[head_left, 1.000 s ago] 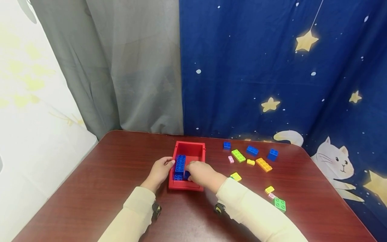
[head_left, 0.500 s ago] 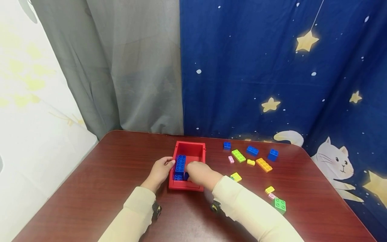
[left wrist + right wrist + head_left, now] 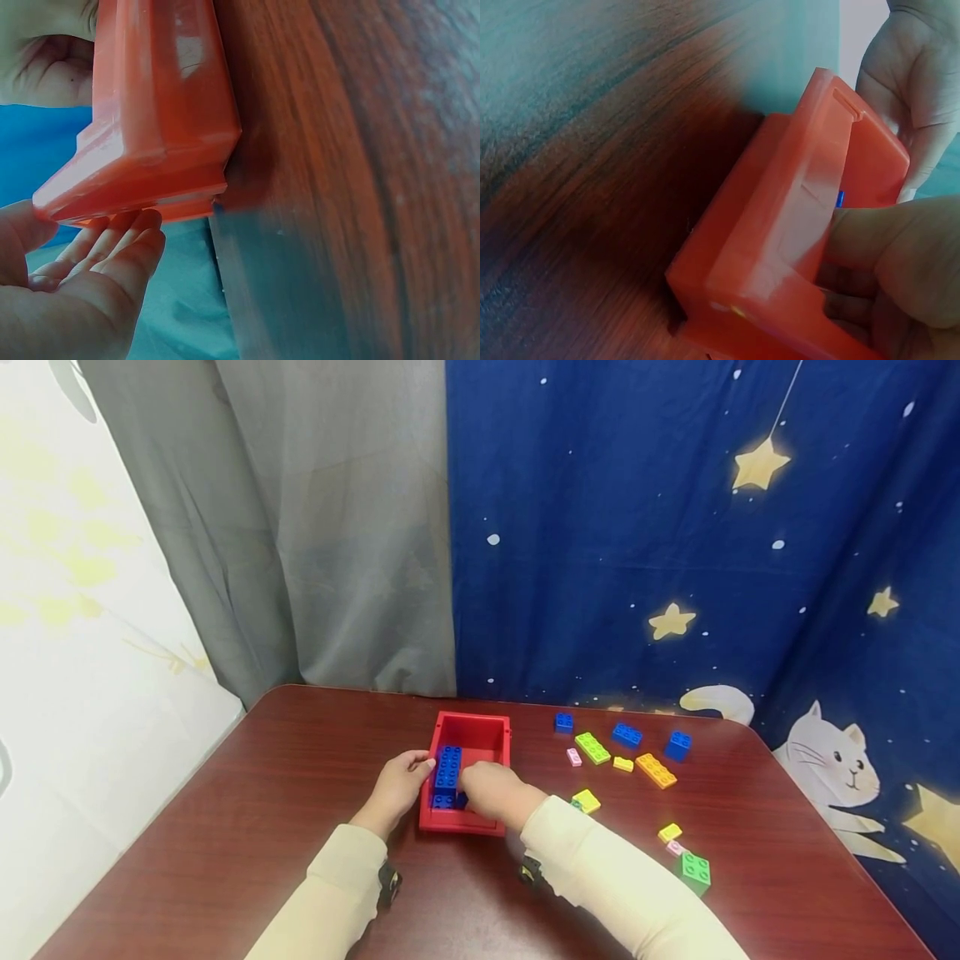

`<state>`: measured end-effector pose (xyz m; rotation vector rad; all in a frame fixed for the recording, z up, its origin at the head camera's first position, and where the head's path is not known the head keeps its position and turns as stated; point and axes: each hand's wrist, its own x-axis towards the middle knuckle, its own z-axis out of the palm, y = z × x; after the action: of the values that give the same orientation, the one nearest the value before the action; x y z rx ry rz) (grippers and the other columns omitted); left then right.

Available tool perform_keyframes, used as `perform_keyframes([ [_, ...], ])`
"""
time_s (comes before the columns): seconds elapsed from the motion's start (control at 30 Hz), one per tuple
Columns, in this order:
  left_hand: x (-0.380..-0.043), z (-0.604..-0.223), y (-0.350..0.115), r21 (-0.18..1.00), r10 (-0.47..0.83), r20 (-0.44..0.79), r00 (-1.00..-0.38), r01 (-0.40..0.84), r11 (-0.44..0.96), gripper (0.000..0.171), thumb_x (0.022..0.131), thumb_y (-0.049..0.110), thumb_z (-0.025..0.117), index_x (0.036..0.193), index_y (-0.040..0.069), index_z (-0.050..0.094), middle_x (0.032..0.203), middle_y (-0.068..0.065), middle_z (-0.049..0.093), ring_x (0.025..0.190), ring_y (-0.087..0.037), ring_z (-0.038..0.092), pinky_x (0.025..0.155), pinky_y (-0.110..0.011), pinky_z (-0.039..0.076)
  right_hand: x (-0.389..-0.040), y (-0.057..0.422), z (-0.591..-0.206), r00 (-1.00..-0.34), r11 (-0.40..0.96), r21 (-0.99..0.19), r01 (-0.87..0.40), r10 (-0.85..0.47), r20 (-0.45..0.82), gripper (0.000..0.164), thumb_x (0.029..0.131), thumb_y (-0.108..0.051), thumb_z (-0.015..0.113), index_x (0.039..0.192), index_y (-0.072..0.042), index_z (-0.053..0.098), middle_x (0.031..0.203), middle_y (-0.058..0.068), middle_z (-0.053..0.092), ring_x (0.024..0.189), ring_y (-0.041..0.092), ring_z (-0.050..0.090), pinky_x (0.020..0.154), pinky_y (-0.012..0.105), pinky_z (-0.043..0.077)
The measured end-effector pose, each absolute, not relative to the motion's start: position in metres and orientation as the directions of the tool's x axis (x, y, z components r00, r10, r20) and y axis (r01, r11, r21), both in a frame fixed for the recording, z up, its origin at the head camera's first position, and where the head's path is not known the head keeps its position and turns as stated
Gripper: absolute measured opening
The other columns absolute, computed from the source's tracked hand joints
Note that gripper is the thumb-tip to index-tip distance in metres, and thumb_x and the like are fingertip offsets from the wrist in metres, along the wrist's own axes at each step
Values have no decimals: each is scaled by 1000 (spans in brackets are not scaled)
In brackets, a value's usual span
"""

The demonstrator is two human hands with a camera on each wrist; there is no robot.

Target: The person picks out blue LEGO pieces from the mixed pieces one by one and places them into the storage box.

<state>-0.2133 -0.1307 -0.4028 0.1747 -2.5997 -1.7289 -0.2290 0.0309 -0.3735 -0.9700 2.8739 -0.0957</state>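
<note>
A red plastic box [image 3: 459, 822] stands on the table with blue toy bricks inside. A long blue brick [image 3: 448, 766] lies along its left side, over another blue brick [image 3: 442, 802] at the near end. My left hand [image 3: 396, 789] holds the box's left rim; in the left wrist view, thumb and fingers lie on either side of the rim. My right hand [image 3: 495, 789] reaches down into the box and grips a blue brick [image 3: 461, 798] beside the long one. That brick is mostly hidden by the fingers; in the right wrist view the box wall covers the fingertips.
Loose bricks lie right of the box: blue [image 3: 627, 735], lime [image 3: 592, 747], orange [image 3: 656, 771], yellow [image 3: 588, 800], pink [image 3: 573, 757] and green [image 3: 694, 872]. Curtains [image 3: 360, 543] hang behind the table's far edge.
My right hand stays in the box at the blue brick, while its wrist and forearm have shifted slightly left. The left hand keeps its hold on the box.
</note>
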Motion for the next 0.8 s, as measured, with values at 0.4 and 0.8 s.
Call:
perform_keyframes([
  [0.4,-215,-405,-131,915,-109,-36,-993,-76,396,38,100,17,51,132,-4,53,128,-26,58,118,-39,56,101,-51,44,-226,29,-374,-785,789,-18,-614,-613,-91,21,84,-22,75,102,-12,74,88,2,71,76,13,65,79,28,57],
  [0.8,-213,-407,-130,917,-98,-45,-994,-80,390,39,100,18,51,133,-4,52,128,-26,57,117,-39,56,100,-52,44,-226,32,-374,-769,779,-20,-627,-622,-148,25,85,-25,73,107,-13,72,93,1,70,84,13,66,83,27,56],
])
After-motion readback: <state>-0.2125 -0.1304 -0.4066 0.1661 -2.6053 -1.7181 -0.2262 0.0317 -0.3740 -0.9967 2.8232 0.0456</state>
